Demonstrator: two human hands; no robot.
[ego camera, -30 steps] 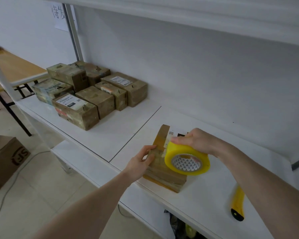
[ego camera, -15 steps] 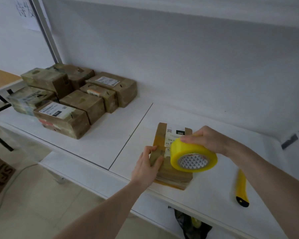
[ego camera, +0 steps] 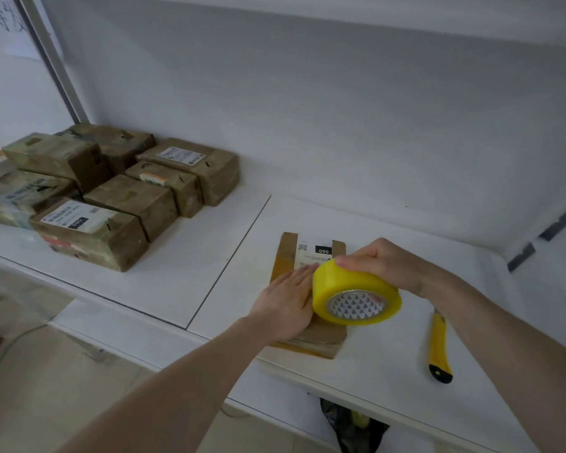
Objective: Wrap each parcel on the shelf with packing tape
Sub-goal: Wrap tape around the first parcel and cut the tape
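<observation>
1. My left hand [ego camera: 286, 300] lies flat on top of the parcel [ego camera: 307, 282], fingers straight, pressing it down on the white shelf [ego camera: 177, 273].
2. My right hand [ego camera: 383, 261] has its grip curled over the yellow tape roll [ego camera: 355, 294], which sits on the parcel just beside my left fingers.
3. More parcels [ego camera: 111, 197] sit piled to the left, well apart.
4. A yellow knife [ego camera: 438, 346] lies on the shelf to the right.

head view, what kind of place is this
Likely a parcel packing or dispatch room: a white shelf holds a cluster of labelled parcels, and a roll of packing tape and a yellow utility knife are out.
</observation>
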